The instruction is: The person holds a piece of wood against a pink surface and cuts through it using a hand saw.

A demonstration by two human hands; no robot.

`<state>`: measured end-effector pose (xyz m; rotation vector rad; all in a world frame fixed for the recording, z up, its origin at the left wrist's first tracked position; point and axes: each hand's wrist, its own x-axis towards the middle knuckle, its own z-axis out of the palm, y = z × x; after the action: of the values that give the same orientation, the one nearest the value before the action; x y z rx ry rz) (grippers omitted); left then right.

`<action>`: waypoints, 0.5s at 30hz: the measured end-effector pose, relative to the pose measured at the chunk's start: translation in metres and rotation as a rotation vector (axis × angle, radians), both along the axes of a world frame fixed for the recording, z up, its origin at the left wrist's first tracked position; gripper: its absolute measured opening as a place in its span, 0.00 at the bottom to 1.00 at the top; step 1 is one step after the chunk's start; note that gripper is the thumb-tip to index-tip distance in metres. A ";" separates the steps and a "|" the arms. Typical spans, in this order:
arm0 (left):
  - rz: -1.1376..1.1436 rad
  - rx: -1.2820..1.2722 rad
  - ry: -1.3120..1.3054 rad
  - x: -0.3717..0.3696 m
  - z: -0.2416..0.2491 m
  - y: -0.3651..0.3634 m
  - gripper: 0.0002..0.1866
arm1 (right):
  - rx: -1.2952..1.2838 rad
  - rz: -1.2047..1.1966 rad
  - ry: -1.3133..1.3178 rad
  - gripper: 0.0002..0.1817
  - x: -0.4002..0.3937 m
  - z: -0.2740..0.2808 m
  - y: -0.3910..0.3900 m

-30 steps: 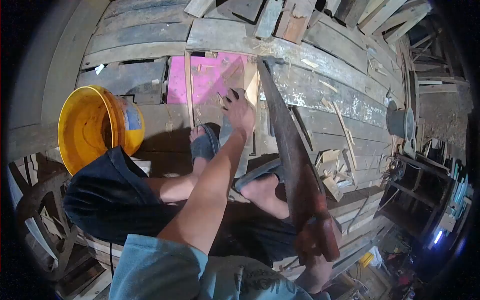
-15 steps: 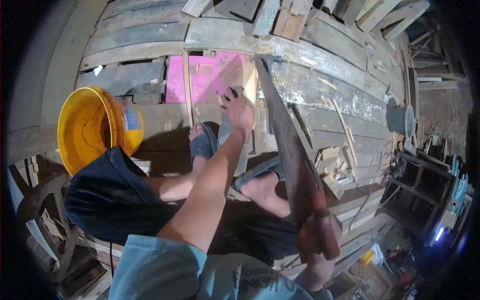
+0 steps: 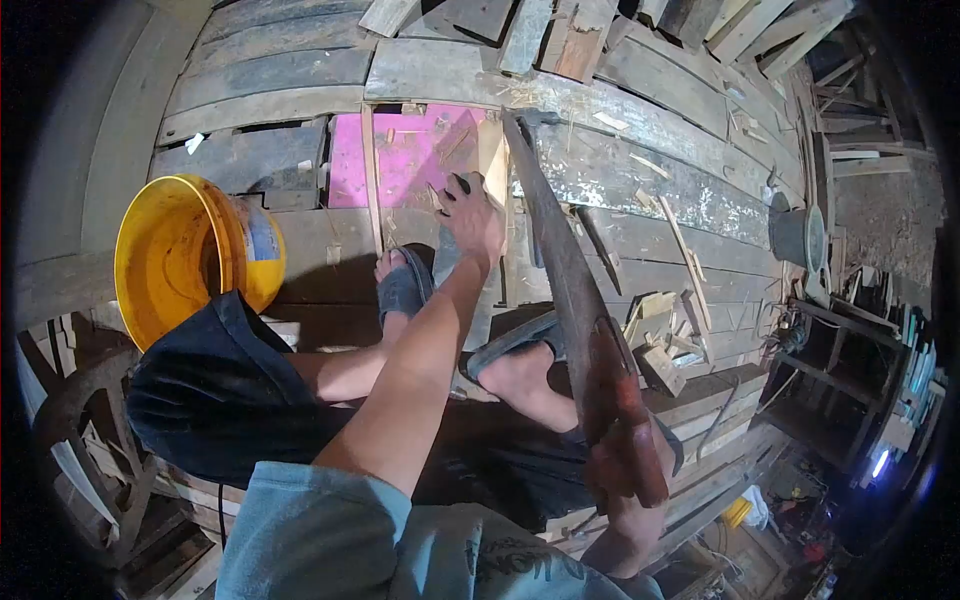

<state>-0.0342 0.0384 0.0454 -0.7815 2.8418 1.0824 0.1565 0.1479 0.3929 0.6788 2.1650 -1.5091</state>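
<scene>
Clasped by the right hand (image 3: 618, 478), the saw (image 3: 565, 250) points far and leftward, passing right of the left hand (image 3: 474, 220), whose fingers (image 3: 457, 203) bend over a board (image 3: 478, 328); I can't tell their grip.

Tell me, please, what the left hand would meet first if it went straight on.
The left hand would probably meet the pink panel first, though depth is unclear in this view.

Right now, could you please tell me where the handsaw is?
In the head view, the handsaw is right of centre, held in the right hand, its blade slanting up past the right sandal.
</scene>
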 end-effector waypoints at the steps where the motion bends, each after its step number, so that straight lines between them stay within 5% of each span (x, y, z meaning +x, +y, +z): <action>1: 0.001 -0.033 0.006 -0.001 -0.004 -0.001 0.20 | -0.032 -0.017 -0.059 0.13 -0.001 0.002 0.001; 3: -0.001 -0.062 0.021 0.001 -0.005 0.000 0.20 | -0.062 0.039 0.211 0.13 -0.017 -0.011 -0.011; 6: -0.014 -0.089 -0.013 -0.002 -0.021 0.000 0.21 | 0.199 -0.020 0.276 0.11 -0.027 -0.092 -0.008; 8: 0.054 -0.066 0.087 0.001 -0.031 0.003 0.22 | 0.119 0.196 0.437 0.07 -0.046 -0.071 -0.024; 15: 0.034 -0.110 0.015 -0.001 -0.022 0.007 0.21 | -0.080 -0.145 0.076 0.12 -0.033 -0.040 -0.018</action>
<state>-0.0350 0.0451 0.0237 -0.8349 2.9327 0.9461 0.1239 0.1295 0.3529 0.7771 2.1379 -1.7117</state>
